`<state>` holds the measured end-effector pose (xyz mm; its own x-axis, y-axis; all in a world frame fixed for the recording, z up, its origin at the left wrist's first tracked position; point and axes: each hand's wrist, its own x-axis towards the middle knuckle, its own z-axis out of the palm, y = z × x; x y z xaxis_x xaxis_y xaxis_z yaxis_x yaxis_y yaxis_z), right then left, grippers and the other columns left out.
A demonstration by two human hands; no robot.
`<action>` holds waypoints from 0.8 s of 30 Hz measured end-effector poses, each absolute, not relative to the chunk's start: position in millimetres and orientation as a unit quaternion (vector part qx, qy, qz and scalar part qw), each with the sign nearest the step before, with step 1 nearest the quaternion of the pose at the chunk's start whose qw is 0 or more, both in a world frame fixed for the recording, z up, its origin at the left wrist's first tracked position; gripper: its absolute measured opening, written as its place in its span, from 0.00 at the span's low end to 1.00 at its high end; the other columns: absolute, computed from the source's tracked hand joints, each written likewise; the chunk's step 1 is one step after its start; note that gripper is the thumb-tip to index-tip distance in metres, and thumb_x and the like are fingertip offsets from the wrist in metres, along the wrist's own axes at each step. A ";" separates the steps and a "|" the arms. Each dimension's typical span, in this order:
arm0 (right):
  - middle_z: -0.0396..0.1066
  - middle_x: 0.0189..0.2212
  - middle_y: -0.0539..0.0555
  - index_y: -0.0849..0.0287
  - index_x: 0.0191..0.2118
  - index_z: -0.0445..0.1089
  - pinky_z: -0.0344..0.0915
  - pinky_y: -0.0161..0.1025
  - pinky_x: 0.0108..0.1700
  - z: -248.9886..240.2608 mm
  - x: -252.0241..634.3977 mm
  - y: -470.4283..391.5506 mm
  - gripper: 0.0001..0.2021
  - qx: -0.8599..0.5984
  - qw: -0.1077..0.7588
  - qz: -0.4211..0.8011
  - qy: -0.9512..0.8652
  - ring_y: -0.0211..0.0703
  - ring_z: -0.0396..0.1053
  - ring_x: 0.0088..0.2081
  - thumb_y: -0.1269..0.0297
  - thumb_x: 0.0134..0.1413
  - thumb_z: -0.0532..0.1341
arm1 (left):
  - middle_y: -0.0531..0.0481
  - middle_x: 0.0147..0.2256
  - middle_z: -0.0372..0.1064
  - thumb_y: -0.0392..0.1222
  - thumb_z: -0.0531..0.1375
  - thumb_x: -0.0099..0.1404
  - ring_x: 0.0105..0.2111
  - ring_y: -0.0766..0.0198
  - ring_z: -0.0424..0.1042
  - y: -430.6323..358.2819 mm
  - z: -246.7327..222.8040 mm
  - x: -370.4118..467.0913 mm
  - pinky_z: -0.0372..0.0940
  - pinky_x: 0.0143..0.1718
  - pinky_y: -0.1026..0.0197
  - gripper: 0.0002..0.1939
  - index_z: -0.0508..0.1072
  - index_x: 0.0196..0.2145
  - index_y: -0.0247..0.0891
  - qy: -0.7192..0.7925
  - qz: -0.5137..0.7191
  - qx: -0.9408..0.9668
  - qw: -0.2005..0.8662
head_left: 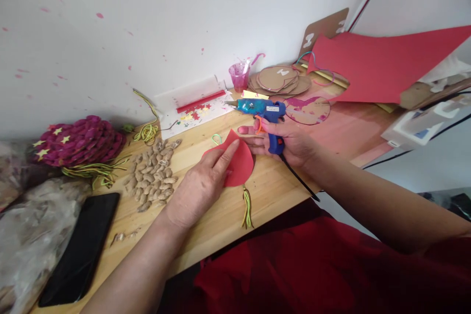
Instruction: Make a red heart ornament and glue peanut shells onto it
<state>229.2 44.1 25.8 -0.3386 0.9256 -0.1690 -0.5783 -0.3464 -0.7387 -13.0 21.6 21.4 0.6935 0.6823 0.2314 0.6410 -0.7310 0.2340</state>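
Note:
My left hand point(200, 184) lies over a red paper piece point(241, 164), its index finger extended on top and its other fingers partly hidden. A yellow-green tassel point(247, 208) hangs from the near edge of the paper, and a small green loop point(217, 139) shows at its far side. In my right hand point(289, 142) is a blue glue gun point(263, 108), nozzle pointing left, orange trigger near the fingers. The right fingertips reach close to the red paper's right edge. Peanuts point(152, 176) lie in a cluster left of my left hand.
A black phone point(83, 250) and plastic bags point(40, 230) lie at left, with purple-painted peanut stacks point(83, 142) behind. White paper point(195, 117) holds star pieces. A pink cup point(239, 76), cardboard discs point(281, 80) and a large red sheet point(382, 61) stand farther back. A black cord point(300, 179) trails from the gun.

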 end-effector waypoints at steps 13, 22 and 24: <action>0.81 0.40 0.56 0.56 0.36 0.72 0.77 0.45 0.45 23.8 222.9 38.9 0.11 -0.340 0.421 0.770 -0.338 0.49 0.81 0.40 0.61 0.50 0.72 | 0.48 0.45 0.72 0.35 0.52 0.75 0.41 0.65 0.75 31.1 8.8 -12.7 0.73 0.45 0.64 0.21 0.68 0.62 0.46 0.363 0.253 0.896 0.029; 0.76 0.35 0.54 0.61 0.36 0.71 0.63 0.28 0.20 34.1 242.4 34.9 0.09 -0.476 0.374 0.624 -0.495 0.33 0.73 0.23 0.61 0.60 0.66 | 0.46 0.44 0.74 0.36 0.54 0.74 0.41 0.64 0.76 32.8 7.2 -15.0 0.71 0.44 0.63 0.12 0.77 0.48 0.39 0.372 0.298 0.878 0.047; 0.75 0.31 0.54 0.62 0.34 0.70 0.61 0.29 0.18 39.3 246.5 34.9 0.13 -0.512 0.339 0.577 -0.539 0.30 0.66 0.18 0.57 0.64 0.62 | 0.46 0.44 0.74 0.35 0.54 0.74 0.41 0.64 0.76 32.6 7.0 -15.6 0.71 0.44 0.63 0.12 0.77 0.48 0.39 0.371 0.298 0.878 0.049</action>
